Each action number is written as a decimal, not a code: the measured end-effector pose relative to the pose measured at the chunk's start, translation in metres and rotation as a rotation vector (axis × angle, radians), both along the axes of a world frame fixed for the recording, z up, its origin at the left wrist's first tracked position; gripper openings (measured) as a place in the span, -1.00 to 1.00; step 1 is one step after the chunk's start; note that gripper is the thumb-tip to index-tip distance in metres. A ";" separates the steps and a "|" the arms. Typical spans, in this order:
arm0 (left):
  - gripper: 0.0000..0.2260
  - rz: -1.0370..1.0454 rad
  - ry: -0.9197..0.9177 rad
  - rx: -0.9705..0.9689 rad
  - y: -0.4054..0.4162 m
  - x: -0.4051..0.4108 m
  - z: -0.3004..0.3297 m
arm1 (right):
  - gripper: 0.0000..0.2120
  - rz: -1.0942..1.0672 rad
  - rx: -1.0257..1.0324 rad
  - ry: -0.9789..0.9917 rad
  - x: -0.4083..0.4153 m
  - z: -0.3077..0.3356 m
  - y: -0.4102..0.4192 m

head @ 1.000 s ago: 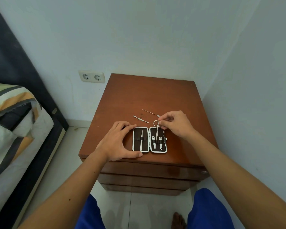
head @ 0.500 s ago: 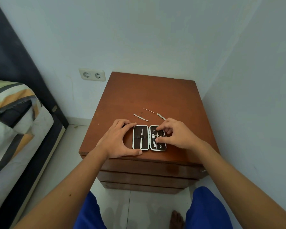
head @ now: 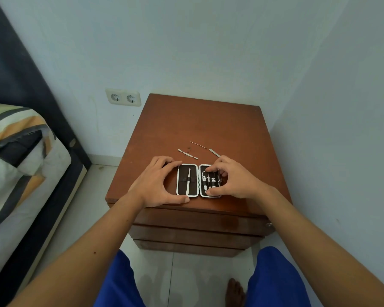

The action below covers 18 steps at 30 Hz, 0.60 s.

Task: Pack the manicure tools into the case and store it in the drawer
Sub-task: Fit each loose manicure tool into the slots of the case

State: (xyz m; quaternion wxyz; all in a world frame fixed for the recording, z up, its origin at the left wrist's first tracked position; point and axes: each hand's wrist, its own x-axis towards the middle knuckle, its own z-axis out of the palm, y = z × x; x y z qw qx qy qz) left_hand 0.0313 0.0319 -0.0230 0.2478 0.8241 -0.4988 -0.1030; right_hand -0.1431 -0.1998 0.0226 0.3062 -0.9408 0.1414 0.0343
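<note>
An open manicure case (head: 182, 180) with a white rim and dark lining lies near the front edge of the wooden nightstand (head: 200, 125). Its left half holds one slim metal tool (head: 188, 181) under a strap. My left hand (head: 155, 182) grips the case's left side between thumb and fingers. My right hand (head: 235, 180) covers the right half, fingertips on the small scissors (head: 205, 175) seated among other tools, thumb at the lower rim. Behind the case, three tools lie loose: a double-ended pusher (head: 187, 153), a thin probe (head: 197, 144) and a file (head: 214, 152).
The nightstand stands in a corner, walls behind and to the right. Its drawer fronts (head: 197, 220) are closed, with a small knob (head: 268, 224) at the right. A bed (head: 20, 151) is at the left and a double wall socket (head: 122, 98) behind. My knees and a foot are below.
My right hand brought the scissors down from above the case's top edge into the right half and now rests over them. The left hand has stayed on the case.
</note>
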 end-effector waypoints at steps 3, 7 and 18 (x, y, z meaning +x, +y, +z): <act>0.04 0.001 -0.001 -0.007 0.000 0.000 -0.001 | -0.34 0.001 0.010 -0.007 -0.002 -0.002 -0.001; 0.05 -0.002 -0.002 -0.012 0.000 0.000 -0.001 | -0.39 -0.040 0.058 -0.060 -0.001 -0.006 -0.003; 0.05 -0.008 0.007 -0.011 0.000 0.002 -0.003 | -0.91 -0.464 -0.160 -0.205 0.050 -0.017 -0.034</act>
